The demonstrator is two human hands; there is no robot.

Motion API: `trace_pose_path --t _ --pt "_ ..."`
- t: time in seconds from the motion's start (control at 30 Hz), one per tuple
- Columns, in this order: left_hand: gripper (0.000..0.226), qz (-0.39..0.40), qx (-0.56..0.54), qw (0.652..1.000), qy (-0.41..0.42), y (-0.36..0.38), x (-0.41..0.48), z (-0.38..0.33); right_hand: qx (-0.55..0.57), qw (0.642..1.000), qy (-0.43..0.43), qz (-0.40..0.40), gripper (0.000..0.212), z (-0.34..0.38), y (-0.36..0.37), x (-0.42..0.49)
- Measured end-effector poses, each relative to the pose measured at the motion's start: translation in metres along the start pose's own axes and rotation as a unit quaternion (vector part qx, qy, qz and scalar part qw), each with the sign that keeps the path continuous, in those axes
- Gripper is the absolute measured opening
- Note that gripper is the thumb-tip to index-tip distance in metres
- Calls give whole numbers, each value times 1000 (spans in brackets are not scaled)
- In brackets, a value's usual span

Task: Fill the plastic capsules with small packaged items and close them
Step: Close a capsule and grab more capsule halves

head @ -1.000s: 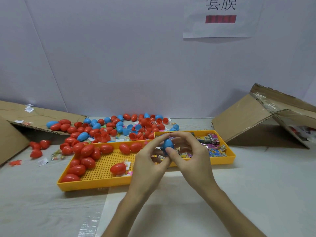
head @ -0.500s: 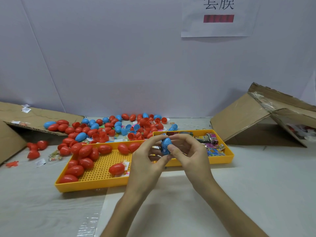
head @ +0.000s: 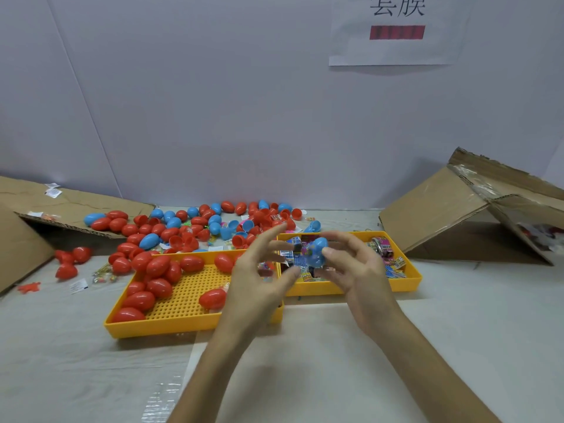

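A blue capsule [head: 317, 253] is pinched between the fingers of my right hand [head: 351, 270], held above the right yellow tray [head: 409, 283] of small colourful packets [head: 392, 261]. My left hand [head: 259, 276] is just left of it, fingers spread, touching nothing. The left yellow tray [head: 183, 323] holds several closed red capsules [head: 158, 267]. Behind the trays lies a pile of red and blue capsules and loose halves [head: 213, 224].
A flattened cardboard box [head: 61, 206] lies at the far left with a few red capsules [head: 71, 261] beside it. Another open cardboard box [head: 476, 215] leans at the right. A white wall with a paper sign [head: 396, 29] stands behind.
Both hands held the blue capsule earlier. Now my left hand has let go and opened, drifting slightly left, while my right hand keeps the capsule.
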State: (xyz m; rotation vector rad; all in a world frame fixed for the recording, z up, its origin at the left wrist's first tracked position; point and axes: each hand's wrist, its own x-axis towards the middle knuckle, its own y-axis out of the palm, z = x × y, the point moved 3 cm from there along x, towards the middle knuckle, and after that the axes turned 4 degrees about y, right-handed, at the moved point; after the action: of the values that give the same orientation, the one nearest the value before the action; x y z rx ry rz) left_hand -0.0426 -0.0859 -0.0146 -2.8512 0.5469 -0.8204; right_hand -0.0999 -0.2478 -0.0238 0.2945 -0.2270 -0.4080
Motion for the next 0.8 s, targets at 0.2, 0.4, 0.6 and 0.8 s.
trace_pose_path --t 0.2,0.4,0.6,0.8 --pt "27 -100 400 900 -143 -53 1 20 171 982 68 -34 20 9 -20 10" --pt "31 72 424 862 -267 -58 2 38 -84 989 117 33 8 3 -17 9" --pt "31 21 378 896 -233 -56 2 37 -287 910 129 268 17 7 -14 -4" --pt "18 -61 292 937 -182 -52 6 35 262 961 -40 79 47 59 -54 11"
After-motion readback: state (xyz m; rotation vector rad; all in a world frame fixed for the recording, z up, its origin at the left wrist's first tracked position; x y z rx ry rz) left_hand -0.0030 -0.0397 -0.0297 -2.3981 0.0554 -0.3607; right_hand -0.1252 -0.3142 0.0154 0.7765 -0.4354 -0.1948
